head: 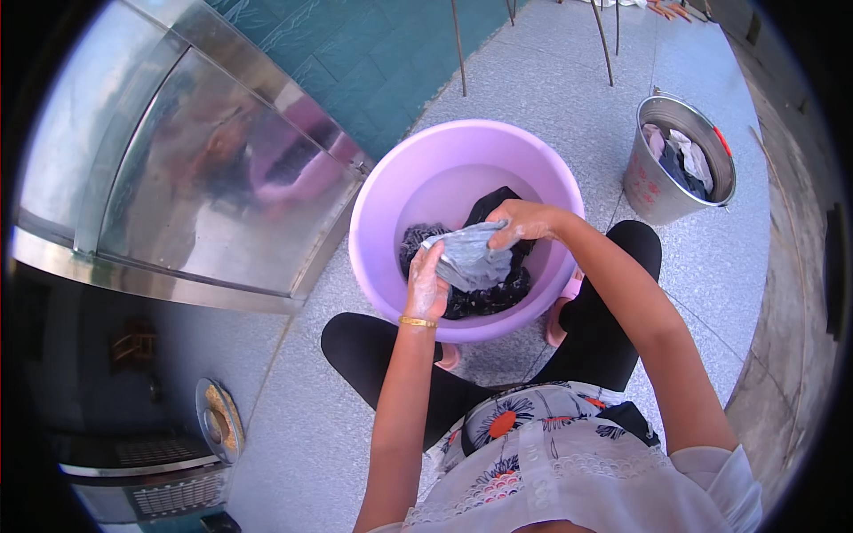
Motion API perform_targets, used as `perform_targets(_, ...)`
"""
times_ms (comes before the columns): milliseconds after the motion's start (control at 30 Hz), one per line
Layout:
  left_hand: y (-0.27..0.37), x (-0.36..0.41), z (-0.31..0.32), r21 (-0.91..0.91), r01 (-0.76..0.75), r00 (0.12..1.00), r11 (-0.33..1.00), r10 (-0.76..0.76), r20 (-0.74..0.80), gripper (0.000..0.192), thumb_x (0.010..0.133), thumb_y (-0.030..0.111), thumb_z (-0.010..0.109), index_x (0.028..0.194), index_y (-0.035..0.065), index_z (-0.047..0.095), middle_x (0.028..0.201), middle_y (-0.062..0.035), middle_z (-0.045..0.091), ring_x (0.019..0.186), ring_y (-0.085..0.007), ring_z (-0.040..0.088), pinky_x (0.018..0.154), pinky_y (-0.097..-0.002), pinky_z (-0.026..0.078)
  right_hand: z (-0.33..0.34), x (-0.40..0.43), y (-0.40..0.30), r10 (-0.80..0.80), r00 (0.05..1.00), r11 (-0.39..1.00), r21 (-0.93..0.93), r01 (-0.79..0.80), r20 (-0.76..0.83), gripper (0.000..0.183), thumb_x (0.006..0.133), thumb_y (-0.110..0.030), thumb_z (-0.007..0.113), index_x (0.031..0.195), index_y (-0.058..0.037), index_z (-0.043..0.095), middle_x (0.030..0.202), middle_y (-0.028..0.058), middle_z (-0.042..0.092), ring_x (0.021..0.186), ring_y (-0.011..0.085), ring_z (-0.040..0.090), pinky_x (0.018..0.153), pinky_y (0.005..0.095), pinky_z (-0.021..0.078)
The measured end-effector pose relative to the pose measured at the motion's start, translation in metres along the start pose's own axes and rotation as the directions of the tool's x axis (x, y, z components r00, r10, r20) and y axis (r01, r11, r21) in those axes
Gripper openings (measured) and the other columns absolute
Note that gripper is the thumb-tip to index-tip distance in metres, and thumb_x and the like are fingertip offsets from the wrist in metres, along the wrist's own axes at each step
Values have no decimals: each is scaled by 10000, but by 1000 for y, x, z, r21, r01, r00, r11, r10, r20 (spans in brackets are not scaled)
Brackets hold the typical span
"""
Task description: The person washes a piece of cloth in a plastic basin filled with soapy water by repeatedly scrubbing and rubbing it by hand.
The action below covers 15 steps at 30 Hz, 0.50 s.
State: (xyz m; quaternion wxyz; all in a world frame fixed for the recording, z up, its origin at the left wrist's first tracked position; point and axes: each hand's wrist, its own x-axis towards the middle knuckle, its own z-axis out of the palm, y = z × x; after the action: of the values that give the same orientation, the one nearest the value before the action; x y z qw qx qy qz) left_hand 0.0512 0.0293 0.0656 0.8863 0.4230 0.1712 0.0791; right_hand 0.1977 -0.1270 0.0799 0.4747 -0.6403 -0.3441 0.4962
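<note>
Between both hands a wet grey cloth garment (pixel 470 256) is held up over a purple plastic basin (pixel 393 166). My left hand (pixel 425 280), streaked with suds, grips its left edge. At the upper right of the cloth, my right hand (pixel 523 225) pinches the fabric between thumb and fingers. Dark, soapy clothes (pixel 490 303) lie in the basin beneath the hands, partly hidden by the grey cloth. Cloudy water (pixel 453 190) shows in the far half of the basin.
A metal bucket (pixel 643 176) holding clothes (pixel 690 160) stands to the right. Left is a stainless-steel cabinet (pixel 200 180) with a reflective door. Thin stand legs (pixel 460 50) rise beyond the basin. A round dish (pixel 220 420) sits on the floor, lower left. My knees flank the basin.
</note>
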Motion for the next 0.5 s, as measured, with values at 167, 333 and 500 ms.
perform_targets(167,-11,2,5,-114,-1,999,993,-5,-51,236,835,189,492,1009,30,491,980,-58,550,905,-163,534,792,-302,423,21,12,24,-153,951,821,502,273,-268,296,752,-237,593,953,-22,563,900,42,571,897,130,491,833,259,348)
perform_targets(333,-23,7,9,-214,-23,986,977,-14,-168,313,832,287,496,1050,64,476,1029,-60,530,959,-183,504,830,-340,404,71,28,12,-141,848,826,412,385,-511,327,776,-302,549,937,-18,556,874,56,575,818,179,532,742,300,401)
perform_targets(500,-43,15,-23,-163,-63,993,985,46,-106,307,854,332,420,1017,82,493,991,-42,538,937,-178,508,818,-342,411,132,22,-29,-691,567,671,-691,271,-449,297,725,-329,574,694,-38,522,680,181,554,637,300,561,527,374,438)
